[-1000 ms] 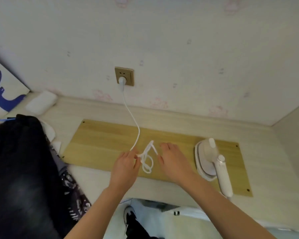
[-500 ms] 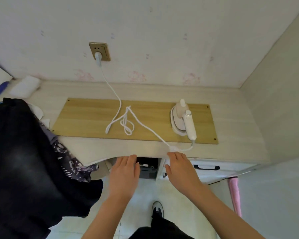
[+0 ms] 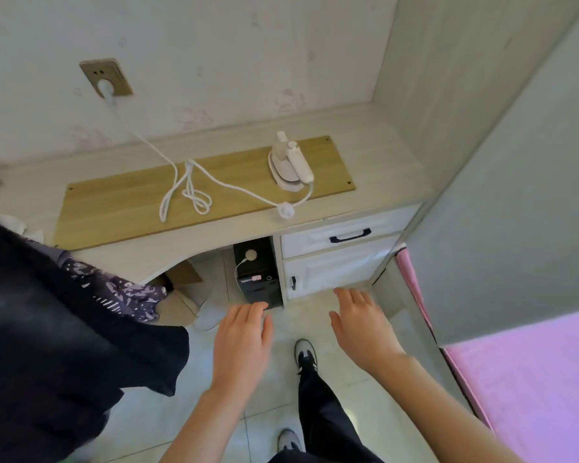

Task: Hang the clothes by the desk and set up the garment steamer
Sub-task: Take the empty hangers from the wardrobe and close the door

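A white garment steamer [image 3: 290, 163] lies on a wooden board [image 3: 114, 205] on the pale desk [image 3: 375, 152]. Its white cord [image 3: 194, 192] loops across the board and runs up to a plug in the wall socket [image 3: 106, 78]. Dark clothes [image 3: 47, 329] hang at the left, with a patterned purple garment [image 3: 127, 295] among them. My left hand [image 3: 243, 342] and my right hand [image 3: 365, 322] hover over the floor in front of the desk, fingers straight, holding nothing.
Under the desk stands a black computer tower [image 3: 256, 272] beside a drawer [image 3: 348, 233] and a cabinet door [image 3: 335, 272]. A tall panel [image 3: 502, 202] and a pink surface [image 3: 528, 389] fill the right. My feet stand on the tiled floor [image 3: 281, 419].
My hands have let go of the cord and drawn back from the desk to over the floor. The view has pulled away and swung right; the cord lies loose on the board.
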`<state>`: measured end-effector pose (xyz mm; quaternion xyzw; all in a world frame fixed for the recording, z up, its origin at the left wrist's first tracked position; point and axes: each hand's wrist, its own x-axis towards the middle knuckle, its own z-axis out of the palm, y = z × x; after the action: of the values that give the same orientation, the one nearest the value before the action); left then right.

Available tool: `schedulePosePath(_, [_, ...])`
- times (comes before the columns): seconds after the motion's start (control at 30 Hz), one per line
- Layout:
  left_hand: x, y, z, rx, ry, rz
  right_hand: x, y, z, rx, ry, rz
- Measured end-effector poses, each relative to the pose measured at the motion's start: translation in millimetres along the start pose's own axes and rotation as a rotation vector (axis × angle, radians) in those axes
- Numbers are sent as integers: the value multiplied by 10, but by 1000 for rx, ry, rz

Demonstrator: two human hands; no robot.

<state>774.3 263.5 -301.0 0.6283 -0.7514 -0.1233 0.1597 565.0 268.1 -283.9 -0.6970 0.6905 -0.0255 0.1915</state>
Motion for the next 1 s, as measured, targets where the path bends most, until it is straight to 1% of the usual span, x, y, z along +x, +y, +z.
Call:
schedulePosePath(0.07, [-176,112,24,0,-20,42,-294,121,-1,12,30,56])
schedulePosePath(0.2, [-468,450,40,-13,4,162,-833,373,-30,27,77,143])
schedulePosePath(0.43, [-721,1154,301,-21,-11,329,-1575,993,-61,67,138,266])
schedulePosePath(0.53, [-810,1649,497,-37,-35,380,-1886,1424,-91,61,148,305])
schedulePosePath(0.67, [-1011,2495,821,-53,-47,448,-2331,2138,-208,77,177,333])
schedulePosePath(0.87, [-1388,3693,1326,-71,-107,491,-2818,3198,-476,5,206,301])
schedulePosePath(1.0, [-1492,4268,1460,-73,-143,515,-3025,3661,-652,29,217,307])
